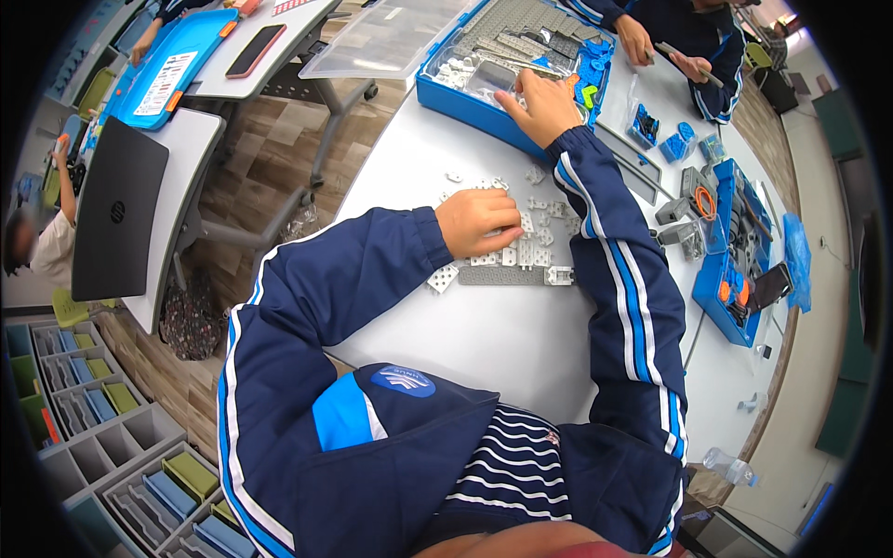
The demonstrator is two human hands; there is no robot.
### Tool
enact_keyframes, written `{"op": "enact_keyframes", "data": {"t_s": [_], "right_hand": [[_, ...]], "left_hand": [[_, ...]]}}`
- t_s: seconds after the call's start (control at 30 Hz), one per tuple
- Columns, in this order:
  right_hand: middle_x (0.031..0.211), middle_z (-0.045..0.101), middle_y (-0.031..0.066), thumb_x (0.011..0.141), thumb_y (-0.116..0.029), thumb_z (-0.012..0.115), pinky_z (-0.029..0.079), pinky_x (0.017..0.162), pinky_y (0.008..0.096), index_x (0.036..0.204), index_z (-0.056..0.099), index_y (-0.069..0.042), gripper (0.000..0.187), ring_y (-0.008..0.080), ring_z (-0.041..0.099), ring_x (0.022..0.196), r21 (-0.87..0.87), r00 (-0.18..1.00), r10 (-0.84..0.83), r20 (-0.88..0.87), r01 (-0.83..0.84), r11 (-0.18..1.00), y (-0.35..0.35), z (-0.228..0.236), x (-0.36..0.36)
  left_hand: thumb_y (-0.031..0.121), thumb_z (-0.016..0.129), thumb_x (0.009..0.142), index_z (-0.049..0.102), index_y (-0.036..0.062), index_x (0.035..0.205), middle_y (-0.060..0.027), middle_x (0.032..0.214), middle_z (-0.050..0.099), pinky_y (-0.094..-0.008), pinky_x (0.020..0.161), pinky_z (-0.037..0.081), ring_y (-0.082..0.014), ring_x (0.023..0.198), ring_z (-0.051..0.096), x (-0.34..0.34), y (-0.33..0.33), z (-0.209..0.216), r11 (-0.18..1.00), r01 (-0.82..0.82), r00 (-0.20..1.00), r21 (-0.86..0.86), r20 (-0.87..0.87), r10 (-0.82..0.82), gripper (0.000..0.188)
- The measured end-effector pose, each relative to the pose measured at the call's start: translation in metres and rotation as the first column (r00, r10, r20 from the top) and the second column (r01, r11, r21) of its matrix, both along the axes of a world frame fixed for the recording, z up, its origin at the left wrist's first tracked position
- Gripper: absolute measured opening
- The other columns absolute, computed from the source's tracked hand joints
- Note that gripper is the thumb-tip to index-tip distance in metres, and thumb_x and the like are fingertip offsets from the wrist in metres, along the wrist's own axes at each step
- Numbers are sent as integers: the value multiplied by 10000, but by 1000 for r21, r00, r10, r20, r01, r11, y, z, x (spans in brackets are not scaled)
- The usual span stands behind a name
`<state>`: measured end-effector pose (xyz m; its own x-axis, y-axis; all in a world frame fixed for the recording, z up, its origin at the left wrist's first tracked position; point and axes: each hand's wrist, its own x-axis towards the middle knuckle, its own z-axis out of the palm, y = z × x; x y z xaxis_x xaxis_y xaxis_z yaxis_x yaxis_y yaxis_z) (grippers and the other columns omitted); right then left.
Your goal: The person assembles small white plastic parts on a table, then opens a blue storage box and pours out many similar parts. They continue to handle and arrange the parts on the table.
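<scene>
My right hand reaches into the near side of a blue bin of building parts. Its thumb and forefinger are apart above the small white pieces, and nothing shows between them. My left hand rests on the table among loose white connector pieces. Its fingers are curled and held together, and whatever is under the fingertips is hidden. Just below that hand lies a long grey studded beam with white pieces along its upper edge and a white block at its right end.
A clear lid stands out left of the bin. To the right are a second blue bin, grey motor blocks with an orange cable and small part boxes. Another person's hands hold something across the table. A laptop sits left.
</scene>
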<state>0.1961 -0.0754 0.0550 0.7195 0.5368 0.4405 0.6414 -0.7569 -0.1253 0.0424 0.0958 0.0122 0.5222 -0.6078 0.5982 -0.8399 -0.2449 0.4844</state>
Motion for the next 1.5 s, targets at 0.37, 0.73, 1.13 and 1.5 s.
{"op": "enact_keyframes", "data": {"t_s": [0.37, 0.73, 1.13, 1.5], "right_hand": [[868, 634, 150, 1012, -172, 614, 487, 700, 378, 1060, 579, -34, 150, 301, 629, 756, 360, 966, 241, -90, -194, 913, 1, -16, 17], [922, 646, -3, 1048, -158, 579, 469, 632, 233, 1114, 669, -32, 168, 69, 570, 678, 663, 774, 397, -493, 39, 747, -21, 22, -58], [1102, 709, 134, 985, -190, 685, 549, 851, 351, 1232, 666, -23, 298, 237, 697, 994, 427, 689, 369, -624, -95, 899, -35, 28, -73], [925, 718, 217, 968, -218, 500, 541, 802, 517, 888, 657, -2, 279, 428, 685, 890, -432, 955, -10, -298, -125, 893, 1, 20, 24]], "left_hand": [[64, 692, 881, 679, 50, 971, -83, 937, 677, -396, 813, 484, -283, 910, 631, 9, 10, 15, 989, -121, 993, -84, 6, 122, 92], [144, 559, 1000, 575, -10, 1260, -196, 1255, 596, -420, 1025, 435, -356, 1149, 559, 21, 14, 3, 880, -426, 904, -210, -123, 409, 302], [175, 507, 1036, 564, -8, 1307, -204, 1266, 605, -412, 1021, 466, -359, 1184, 590, 24, 11, 6, 894, -387, 871, -226, -409, 273, 332], [91, 554, 972, 637, 34, 1173, -124, 1120, 682, -409, 954, 440, -313, 1051, 620, 123, 14, 28, 839, -433, 837, -328, 198, 510, 225]]}}
